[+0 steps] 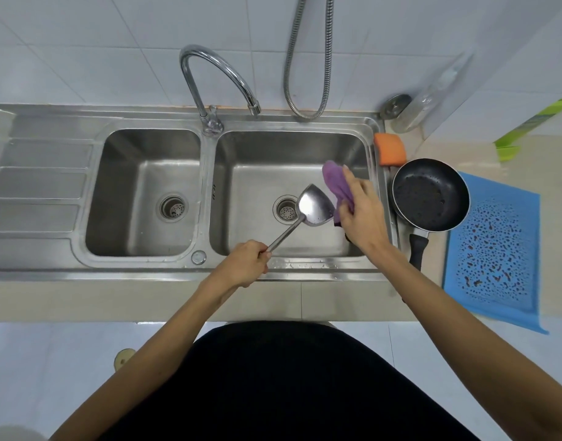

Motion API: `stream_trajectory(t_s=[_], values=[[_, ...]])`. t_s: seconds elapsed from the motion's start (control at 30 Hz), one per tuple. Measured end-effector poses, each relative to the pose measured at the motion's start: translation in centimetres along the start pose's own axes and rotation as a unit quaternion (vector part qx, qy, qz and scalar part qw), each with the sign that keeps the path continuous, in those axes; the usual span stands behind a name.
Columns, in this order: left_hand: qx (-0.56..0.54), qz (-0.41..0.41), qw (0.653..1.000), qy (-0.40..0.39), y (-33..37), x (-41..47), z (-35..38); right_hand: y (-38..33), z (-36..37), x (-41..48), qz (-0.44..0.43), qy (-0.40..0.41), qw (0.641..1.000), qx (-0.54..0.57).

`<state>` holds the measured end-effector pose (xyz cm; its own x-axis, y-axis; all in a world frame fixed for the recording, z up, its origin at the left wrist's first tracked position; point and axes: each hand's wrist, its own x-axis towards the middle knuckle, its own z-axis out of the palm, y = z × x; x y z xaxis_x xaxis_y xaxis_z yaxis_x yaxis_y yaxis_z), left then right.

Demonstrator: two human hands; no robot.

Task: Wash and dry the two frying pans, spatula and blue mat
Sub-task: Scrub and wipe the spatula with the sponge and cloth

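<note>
one spatula (313, 206) over the right basin (257, 173). left hand (246, 265) clenched round its handle, right hand (362, 214) pinching a purple cloth (335, 183) against the blade. looks like the wiping stage. frying pan (429, 195) beside the sink, beaded wet, rim overlapping the wet blue mat (496, 243). both likely undried. second pan not seen.

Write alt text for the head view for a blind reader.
Over the right sink basin, the left hand grips a metal spatula by the handle while the right hand holds a purple cloth at its blade. A black frying pan overlaps a blue mat nearby.
</note>
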<state>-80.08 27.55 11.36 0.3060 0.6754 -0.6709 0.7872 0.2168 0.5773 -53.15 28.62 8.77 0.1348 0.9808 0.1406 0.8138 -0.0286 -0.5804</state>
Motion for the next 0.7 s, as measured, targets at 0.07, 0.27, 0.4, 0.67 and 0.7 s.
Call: stream_trajectory(t_s=[0.07,0.27,0.4,0.67,0.7], values=[[0.006,0.012,1.000,-0.002,0.3,-0.1,0.1,-0.2,0.1,0.5,-0.003,-0.001,1.000,-0.002],[0.016,0.044,0.999,-0.009,1.1,-0.8,-0.1,1.3,2.4,0.4,-0.031,-0.053,0.994,-0.086],[-0.010,0.050,0.999,-0.008,1.7,-1.4,0.0,1.3,3.1,-0.7,-0.116,-0.049,0.973,-0.194],[0.000,0.033,0.998,-0.048,1.7,-1.4,-0.9,3.8,4.9,-2.8,-0.215,-0.045,0.965,-0.141],[0.001,0.029,0.998,-0.057,1.6,-1.4,-0.7,4.0,4.9,-3.0,-0.207,-0.051,0.966,-0.149]])
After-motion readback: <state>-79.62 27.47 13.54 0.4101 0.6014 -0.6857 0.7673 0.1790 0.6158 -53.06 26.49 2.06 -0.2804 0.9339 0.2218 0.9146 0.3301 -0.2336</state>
